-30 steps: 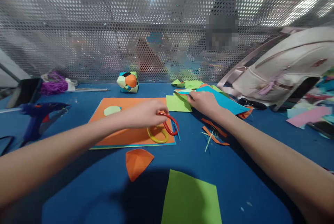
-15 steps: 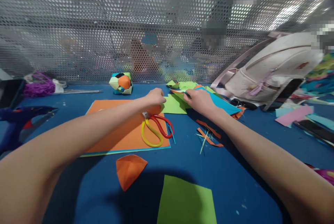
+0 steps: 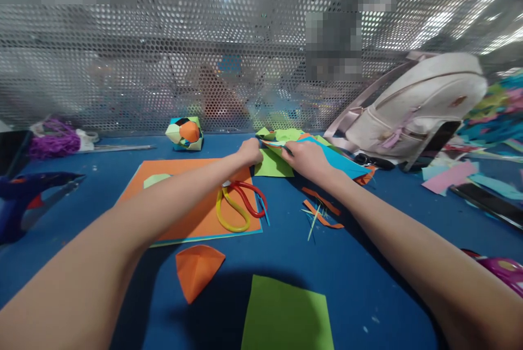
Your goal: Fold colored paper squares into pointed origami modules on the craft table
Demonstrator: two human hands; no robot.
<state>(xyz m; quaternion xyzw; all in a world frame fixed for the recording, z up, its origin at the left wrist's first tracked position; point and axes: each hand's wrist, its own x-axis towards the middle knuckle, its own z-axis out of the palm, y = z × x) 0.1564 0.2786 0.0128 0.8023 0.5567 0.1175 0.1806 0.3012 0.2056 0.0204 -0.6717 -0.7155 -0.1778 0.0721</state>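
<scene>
My right hand (image 3: 305,158) grips the near-left edge of a pile of coloured paper sheets (image 3: 341,162), blue on top with green and orange edges showing. My left hand (image 3: 250,153) is closed, its curled fingers against the left side of a green sheet (image 3: 272,165) that sticks out from under the pile; what is in them is hidden. Below my left forearm, scissors with a yellow and a red handle (image 3: 233,228) lie on orange paper (image 3: 196,214). A folded orange paper piece (image 3: 198,269) and a green square (image 3: 288,312) lie nearer to me.
A folded paper ball (image 3: 186,133) stands by the perforated metal panel (image 3: 163,83). A blue glue gun (image 3: 24,192) and purple yarn (image 3: 55,140) are at left. Paper scraps (image 3: 322,214) lie right of the scissors. A pale backpack (image 3: 425,105) and a phone (image 3: 490,206) are at right.
My left hand has moved slightly right, up to the green sheet. My right hand stays on the paper pile. The view has shifted a little, showing a pale green piece on the orange paper.
</scene>
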